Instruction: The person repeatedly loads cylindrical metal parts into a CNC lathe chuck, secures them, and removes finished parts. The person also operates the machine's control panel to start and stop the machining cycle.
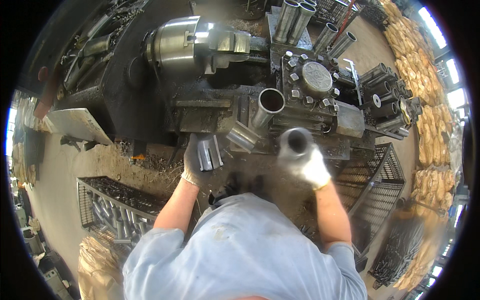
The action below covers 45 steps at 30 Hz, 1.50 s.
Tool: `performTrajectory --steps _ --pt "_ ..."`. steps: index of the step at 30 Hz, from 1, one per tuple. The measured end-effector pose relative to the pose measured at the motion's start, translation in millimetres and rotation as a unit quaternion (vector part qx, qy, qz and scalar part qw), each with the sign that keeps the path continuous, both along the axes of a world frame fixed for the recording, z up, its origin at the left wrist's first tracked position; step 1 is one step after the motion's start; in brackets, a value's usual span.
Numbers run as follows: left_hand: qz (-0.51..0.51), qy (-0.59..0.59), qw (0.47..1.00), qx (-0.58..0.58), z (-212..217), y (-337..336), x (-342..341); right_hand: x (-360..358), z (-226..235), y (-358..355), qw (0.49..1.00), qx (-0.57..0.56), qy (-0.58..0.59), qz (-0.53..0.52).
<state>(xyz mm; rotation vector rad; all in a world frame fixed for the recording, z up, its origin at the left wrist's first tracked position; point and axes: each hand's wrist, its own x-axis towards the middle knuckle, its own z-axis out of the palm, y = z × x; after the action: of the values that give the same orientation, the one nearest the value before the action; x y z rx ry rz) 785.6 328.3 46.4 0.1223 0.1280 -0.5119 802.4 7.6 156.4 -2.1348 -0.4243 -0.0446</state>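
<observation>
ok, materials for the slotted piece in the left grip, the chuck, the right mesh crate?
Slotted piece: metal, likely steel; silvery, smooth sheen.
Chuck: probably steel; polished-looking, bright highlights.
Mesh crate: dull black, no glints; plastic or painted metal, can't tell.

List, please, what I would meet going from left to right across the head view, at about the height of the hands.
Flat metal plate → left gloved hand → short metal piece → open-ended tube → right gloved hand → black mesh crate.

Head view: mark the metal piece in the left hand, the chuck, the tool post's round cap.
Metal piece (205,153), head view: bright left side.
Chuck (175,44), head view: curved outer side.
Round cap (317,78), head view: top face.
</observation>
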Motion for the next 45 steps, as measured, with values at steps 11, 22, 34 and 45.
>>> performTrajectory --steps 11,22,34,45 --pt "0.078 0.083 0.979 0.167 9 -6 29 -42 1 -18 0.879 -0.459 0.12 -0.054" --pt "-0.073 0.043 0.994 0.067 16 4 39 26 28 96 0.921 -0.321 -0.17 0.142" --pt "0.018 -0.009 0.991 0.131 1 45 34 44 -63 89 0.979 -0.18 0.098 -0.017" --pt "0.091 -0.158 0.947 0.263 108 -30 57 58 35 130 0.947 0.039 0.314 -0.062"
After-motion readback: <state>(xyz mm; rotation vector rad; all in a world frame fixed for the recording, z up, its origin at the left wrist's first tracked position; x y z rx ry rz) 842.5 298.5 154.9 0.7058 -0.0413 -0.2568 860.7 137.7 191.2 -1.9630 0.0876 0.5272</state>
